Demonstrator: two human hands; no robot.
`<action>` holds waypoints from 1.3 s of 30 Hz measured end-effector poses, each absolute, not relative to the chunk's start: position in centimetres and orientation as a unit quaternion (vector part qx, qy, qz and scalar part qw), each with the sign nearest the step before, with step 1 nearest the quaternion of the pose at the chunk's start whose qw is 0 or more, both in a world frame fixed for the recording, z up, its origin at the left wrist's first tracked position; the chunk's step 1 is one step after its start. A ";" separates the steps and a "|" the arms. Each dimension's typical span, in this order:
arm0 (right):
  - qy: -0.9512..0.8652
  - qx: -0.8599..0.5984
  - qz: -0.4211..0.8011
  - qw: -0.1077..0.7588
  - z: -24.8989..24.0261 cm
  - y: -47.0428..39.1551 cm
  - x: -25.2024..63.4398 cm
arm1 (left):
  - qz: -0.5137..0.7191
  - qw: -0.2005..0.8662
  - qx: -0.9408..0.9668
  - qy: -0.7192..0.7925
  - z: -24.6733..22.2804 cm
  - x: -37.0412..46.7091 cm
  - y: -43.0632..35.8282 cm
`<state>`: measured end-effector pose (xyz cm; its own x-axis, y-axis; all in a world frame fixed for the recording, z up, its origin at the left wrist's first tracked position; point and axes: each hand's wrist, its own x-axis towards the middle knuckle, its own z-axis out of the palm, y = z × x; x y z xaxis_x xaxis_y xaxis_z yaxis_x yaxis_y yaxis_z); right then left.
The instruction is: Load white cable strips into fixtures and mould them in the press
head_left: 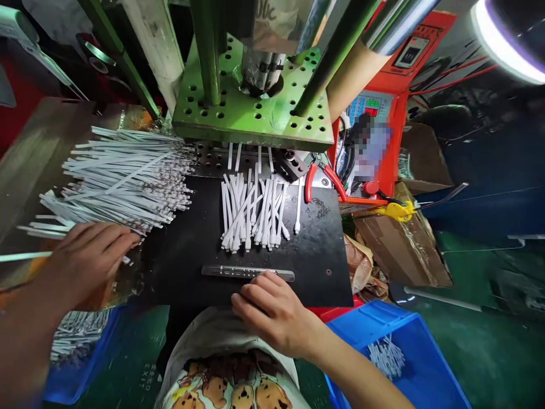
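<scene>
My left hand (96,250) is closed at the near edge of a large pile of white flat cables (123,176). One white cable (25,257) runs in from the left behind the wrist, and a small connector end (126,260) shows below the fingers. Curled fingers of my right hand (272,312) overlap the near edge of a slim metal bar with slots (232,271) on the black board (183,278); whether they hold anything is hidden. Beyond the bar lies a smaller group of short white cables with plugs (255,213), with one cable (298,210) apart at the right.
A green press (255,122) stands over the back of the board. Red-handled pliers (313,182) lie beside a metal block (293,165). To the right are a red control box (395,130), a cardboard box (404,244) and a blue bin (383,318). Another blue bin (80,380) sits lower left.
</scene>
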<state>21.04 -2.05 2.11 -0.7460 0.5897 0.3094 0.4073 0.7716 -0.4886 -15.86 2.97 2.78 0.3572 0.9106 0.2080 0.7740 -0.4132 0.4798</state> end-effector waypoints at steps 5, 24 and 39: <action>-0.944 -0.207 0.180 0.183 3.0 1.4 18.2 | 0.161 -0.024 0.866 0.473 2.8 -13.7 3.4; -0.909 -0.396 0.128 0.014 5.5 12.3 3.0 | 0.280 -0.045 0.798 0.532 5.7 -13.9 5.0; -0.628 -0.553 0.436 0.332 1.7 0.5 23.3 | 0.516 0.469 0.501 0.513 1.8 -7.7 -1.7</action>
